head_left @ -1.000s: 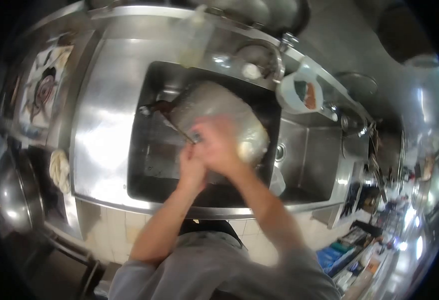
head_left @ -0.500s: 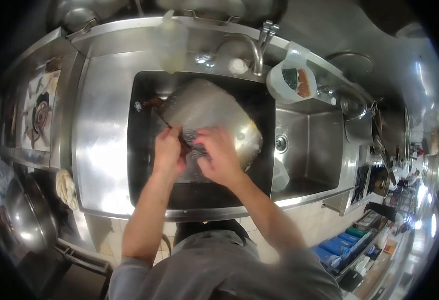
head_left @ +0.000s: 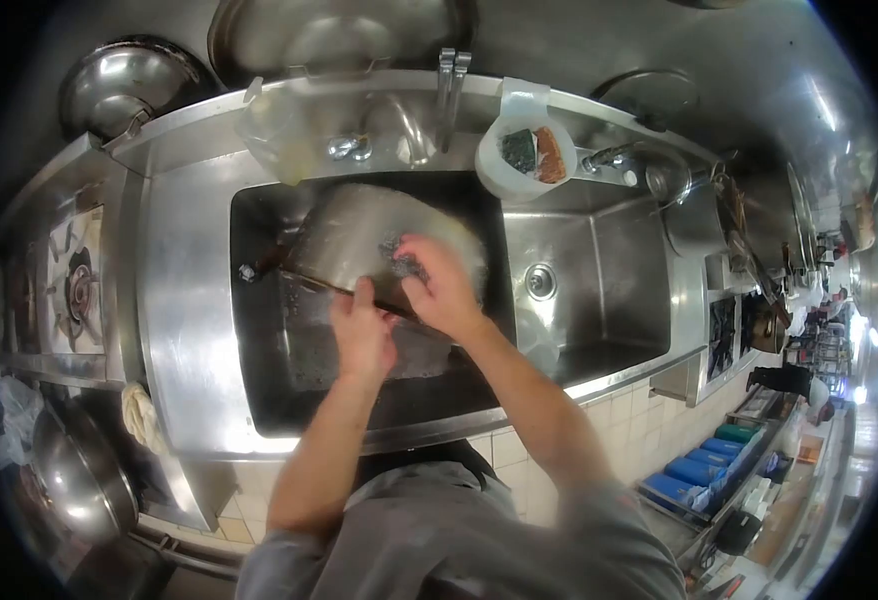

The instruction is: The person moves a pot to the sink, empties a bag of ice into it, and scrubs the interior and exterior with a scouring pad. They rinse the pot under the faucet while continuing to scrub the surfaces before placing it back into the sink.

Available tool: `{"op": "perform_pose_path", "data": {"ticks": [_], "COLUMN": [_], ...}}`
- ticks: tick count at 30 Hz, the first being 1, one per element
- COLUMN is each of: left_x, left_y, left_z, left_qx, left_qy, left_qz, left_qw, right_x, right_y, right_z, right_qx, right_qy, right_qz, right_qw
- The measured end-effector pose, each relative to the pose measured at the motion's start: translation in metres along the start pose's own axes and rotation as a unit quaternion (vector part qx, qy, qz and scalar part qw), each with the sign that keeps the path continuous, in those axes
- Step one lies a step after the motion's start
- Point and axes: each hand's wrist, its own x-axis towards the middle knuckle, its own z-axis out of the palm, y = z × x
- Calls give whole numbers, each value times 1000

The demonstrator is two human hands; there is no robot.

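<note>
A large steel wok (head_left: 359,235) lies tilted in the left basin of a steel sink (head_left: 259,350), its dark handle (head_left: 264,262) pointing left. My left hand (head_left: 362,335) grips the wok's near rim. My right hand (head_left: 439,285) presses a grey steel scourer (head_left: 404,258) against the wok's inner surface. Both forearms reach in from the bottom of the view.
The empty right basin (head_left: 599,270) has a drain (head_left: 540,281). A tap (head_left: 414,130) and a soap bottle (head_left: 274,135) stand behind. A white tub with sponges (head_left: 524,155) hangs on the back ledge. A gas burner (head_left: 74,285) and another wok (head_left: 79,480) are on the left.
My right hand has moved the scourer up and across the wok's inside. My left hand shifted along the near rim. The view has tilted, showing more of the back wall.
</note>
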Motion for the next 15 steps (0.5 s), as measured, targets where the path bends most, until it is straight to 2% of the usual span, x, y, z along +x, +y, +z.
{"op": "perform_pose_path", "data": {"ticks": [2, 3, 4, 5, 6, 7, 8, 9, 11, 13, 14, 15], "left_x": [0, 2, 3, 3, 4, 6, 9, 14, 45, 72, 76, 80], "left_y": [15, 16, 16, 16, 17, 23, 30, 36, 25, 16, 18, 18], "left_z": [-5, -12, -22, -29, -32, -28, -22, -17, -24, -29, -25, -25], "left_qx": [6, 8, 9, 11, 2, 4, 19, 33, 51, 130, 150, 152], "left_qy": [15, 17, 32, 49, 66, 74, 132, 188, 170, 208, 220, 229], "left_qz": [-41, -40, -23, -6, 48, 53, 44, 36, 66, 125, 120, 121], "left_qw": [999, 999, 999, 999, 997, 996, 990, 981, 982, 961, 956, 954], "right_x": [10, 17, 23, 33, 48, 64, 76, 90, 116, 131, 138, 144], "right_y": [4, 1, 1, 8, 8, 26, 51, 57, 62, 76, 86, 100], "right_z": [-19, -40, -64, -87, -113, -134, -151, -166, -182, -184, -183, -181], "right_qx": [13, -29, -69, -76, -109, -105, -68, -88, -107, -186, -202, -194], "right_qy": [-20, -24, -30, -31, -1, 35, 66, 59, 54, 4, -28, -34], "right_qz": [-19, -52, -81, -54, -47, -71, -25, -21, -17, 32, 68, 68], "right_qw": [1000, 998, 994, 995, 993, 991, 995, 994, 993, 982, 977, 978]}}
